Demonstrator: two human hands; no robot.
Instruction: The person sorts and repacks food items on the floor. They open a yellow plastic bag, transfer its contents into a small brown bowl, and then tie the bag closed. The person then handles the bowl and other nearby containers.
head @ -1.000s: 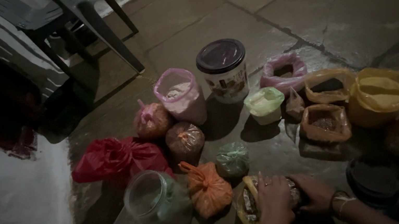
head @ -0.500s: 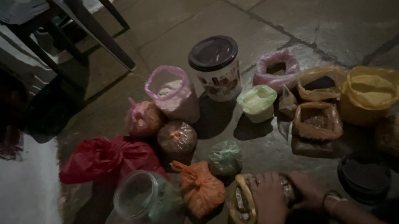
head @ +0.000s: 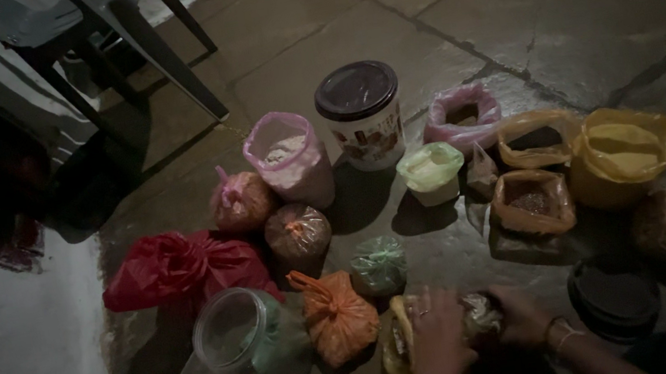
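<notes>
We have both hands down at the near edge of the stone floor (head: pixel 414 25), working on one small clear bag (head: pixel 479 313) of something pale. Our left hand (head: pixel 440 342) curls around its left side, fingers wrapped over it, and our right hand (head: pixel 522 321), bangles at the wrist, closes on its right side, so the bag is pinched between the two. Against our left hand stands an open yellowish bag (head: pixel 395 354).

Just left of that sits a knotted orange bag (head: pixel 335 318), and beyond it a clear plastic jar (head: pixel 232 334) lying tilted with its mouth toward us. A little farther out is a small greenish bag (head: pixel 380 264), a tied brown bag (head: pixel 297 233) and a red bag (head: pixel 178 270). To our right lies a dark round lid (head: pixel 615 299).

Farther away stand a tub with a dark lid (head: pixel 359 113), a pink bag of white powder (head: pixel 289 158), a pale green cup (head: pixel 432 172) and a yellow bag (head: pixel 623 152). Chair legs (head: pixel 155 55) rise at far left.
</notes>
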